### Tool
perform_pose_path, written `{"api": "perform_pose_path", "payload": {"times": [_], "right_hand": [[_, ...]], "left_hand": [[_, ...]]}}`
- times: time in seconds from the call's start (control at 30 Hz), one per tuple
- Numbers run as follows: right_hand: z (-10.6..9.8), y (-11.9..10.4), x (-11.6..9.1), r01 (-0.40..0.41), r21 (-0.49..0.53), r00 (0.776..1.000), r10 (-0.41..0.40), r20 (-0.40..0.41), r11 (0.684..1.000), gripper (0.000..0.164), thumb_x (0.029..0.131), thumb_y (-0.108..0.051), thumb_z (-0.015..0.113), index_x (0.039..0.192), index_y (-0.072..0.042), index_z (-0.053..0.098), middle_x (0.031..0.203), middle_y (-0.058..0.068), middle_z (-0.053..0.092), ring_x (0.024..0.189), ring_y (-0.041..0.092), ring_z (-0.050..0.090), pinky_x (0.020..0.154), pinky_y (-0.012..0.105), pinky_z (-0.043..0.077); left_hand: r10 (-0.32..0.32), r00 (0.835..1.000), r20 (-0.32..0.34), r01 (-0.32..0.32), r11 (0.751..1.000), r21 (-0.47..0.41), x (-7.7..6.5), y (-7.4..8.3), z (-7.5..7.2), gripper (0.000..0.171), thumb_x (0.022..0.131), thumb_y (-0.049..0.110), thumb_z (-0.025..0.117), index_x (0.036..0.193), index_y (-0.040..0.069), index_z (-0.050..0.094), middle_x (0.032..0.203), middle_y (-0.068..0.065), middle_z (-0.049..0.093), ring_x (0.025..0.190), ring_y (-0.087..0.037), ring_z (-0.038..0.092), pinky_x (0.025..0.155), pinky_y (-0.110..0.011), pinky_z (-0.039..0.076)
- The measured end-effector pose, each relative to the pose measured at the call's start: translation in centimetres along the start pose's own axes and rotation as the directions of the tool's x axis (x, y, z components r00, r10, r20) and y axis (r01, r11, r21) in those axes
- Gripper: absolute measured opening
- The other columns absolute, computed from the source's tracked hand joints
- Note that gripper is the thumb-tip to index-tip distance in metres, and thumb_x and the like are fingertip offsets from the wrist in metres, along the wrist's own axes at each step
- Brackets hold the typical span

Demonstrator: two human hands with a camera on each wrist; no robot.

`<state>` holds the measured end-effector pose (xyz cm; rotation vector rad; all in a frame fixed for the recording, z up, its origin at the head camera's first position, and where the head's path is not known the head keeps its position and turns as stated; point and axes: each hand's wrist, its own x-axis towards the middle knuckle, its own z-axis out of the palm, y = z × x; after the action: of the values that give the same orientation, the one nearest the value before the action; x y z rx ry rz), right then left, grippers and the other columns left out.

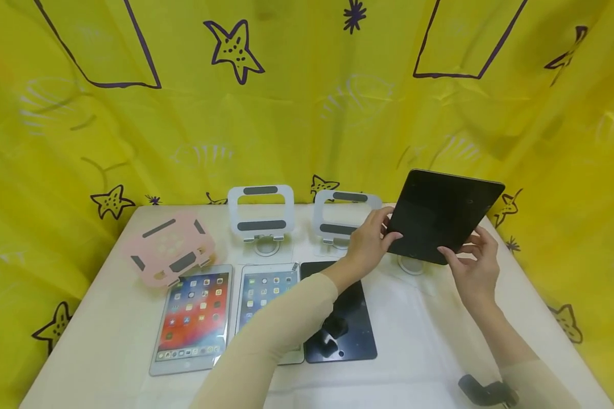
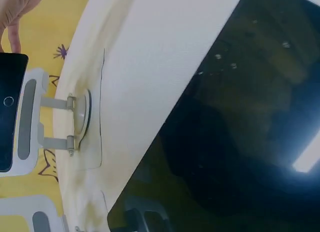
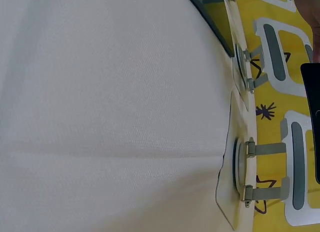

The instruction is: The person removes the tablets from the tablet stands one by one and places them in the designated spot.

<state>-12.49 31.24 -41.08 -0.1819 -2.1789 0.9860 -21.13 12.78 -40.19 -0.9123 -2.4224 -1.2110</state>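
Both hands hold a black tablet point(image 1: 442, 218), tilted up over the table's right side, in front of a stand. The left hand point(image 1: 368, 241) pinches its lower left edge, thumb on the front and fingers at the side. At the lower right, the right hand point(image 1: 476, 264) grips it with its thumb on the front and fingers behind. In the left wrist view the tablet point(image 2: 7, 111) overlaps the pale tablet stand point(image 2: 30, 137), its round button facing out. The same stand point(image 3: 295, 167) appears in the right wrist view, with its base on the table.
Two more pale stands point(image 1: 262, 224) point(image 1: 349, 218) stand at the back, with a pink stand point(image 1: 171, 244) at left. A lit tablet point(image 1: 194, 318), another lit tablet point(image 1: 266, 284) and a dark tablet point(image 1: 345, 335) lie in front. A yellow curtain point(image 1: 286, 125) hangs behind the white table point(image 1: 414, 352).
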Motion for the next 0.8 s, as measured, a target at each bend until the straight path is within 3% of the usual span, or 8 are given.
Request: {"api": "perform_pose_path", "payload": {"times": [0.07,0.17,0.3,0.5,0.63,0.8], "right_hand": [[-0.1,-0.4,-0.2,0.005,-0.011,1.0,-0.005,0.011,1.0,0.073,0.076,0.004,0.074,0.136,-0.004,0.035,0.104,-0.02,0.043,0.081,-0.013,0.045,0.071,-0.002,0.038],[-0.3,-0.9,-0.6,0.028,-0.03,0.999,-0.027,0.031,0.999,0.072,0.076,0.004,0.074,0.136,-0.002,0.034,0.105,0.002,0.051,0.082,-0.013,0.044,0.072,-0.003,0.037],[-0.6,-1.2,-1.1,0.065,-0.044,0.996,-0.062,0.065,0.997,0.075,0.073,0.006,0.075,0.136,0.001,0.034,0.109,0.023,0.05,0.083,-0.015,0.042,0.073,-0.004,0.035],[-1.0,-1.3,-2.2,0.083,-0.046,0.991,-0.078,0.113,0.995,0.076,0.07,0.009,0.077,0.133,0.004,0.035,0.105,0.024,0.052,0.081,-0.017,0.042,0.071,-0.004,0.036],[-1.0,-1.5,-2.7,0.075,-0.016,0.984,-0.072,0.16,0.997,0.077,0.068,0.012,0.077,0.132,0.005,0.035,0.103,0.022,0.052,0.08,-0.017,0.043,0.069,-0.003,0.038],[-1.0,-1.4,-3.4,0.104,-0.004,0.97,-0.101,0.219,0.995,0.079,0.064,0.014,0.079,0.13,0.006,0.036,0.098,0.02,0.055,0.076,-0.019,0.043,0.065,-0.002,0.039]], "left_hand": [[-0.001,1.0,-0.006,0.001,1.0,-0.024,-0.4,0.0,-0.2,0.049,0.085,0.025,0.068,0.127,0.01,0.047,0.099,-0.004,0.056,0.082,-0.01,0.059,0.058,-0.007,0.038],[-0.008,1.0,-0.016,0.007,0.998,-0.06,-1.2,-0.1,-0.5,0.048,0.085,0.023,0.069,0.126,0.01,0.046,0.098,-0.005,0.056,0.082,-0.011,0.058,0.058,-0.007,0.037],[0.0,1.0,-0.025,-0.002,0.995,-0.101,-2.2,-0.2,-0.7,0.048,0.084,0.021,0.07,0.125,0.008,0.047,0.098,-0.006,0.057,0.082,-0.013,0.059,0.06,-0.008,0.039],[0.0,0.999,-0.036,-0.005,0.991,-0.132,-3.9,-0.4,-1.0,0.049,0.083,0.019,0.072,0.123,0.006,0.049,0.097,-0.007,0.058,0.08,-0.014,0.061,0.062,-0.009,0.042],[-0.089,0.996,-0.01,0.086,0.983,-0.159,-4.9,-0.4,-1.2,0.051,0.082,0.02,0.074,0.125,0.009,0.049,0.095,-0.005,0.059,0.077,-0.011,0.061,0.061,-0.011,0.043],[-0.195,0.98,0.046,0.2,0.96,-0.195,-6.0,-0.3,-1.9,0.052,0.08,0.019,0.075,0.124,0.01,0.05,0.091,-0.003,0.058,0.072,-0.008,0.059,0.06,-0.013,0.044]]}}
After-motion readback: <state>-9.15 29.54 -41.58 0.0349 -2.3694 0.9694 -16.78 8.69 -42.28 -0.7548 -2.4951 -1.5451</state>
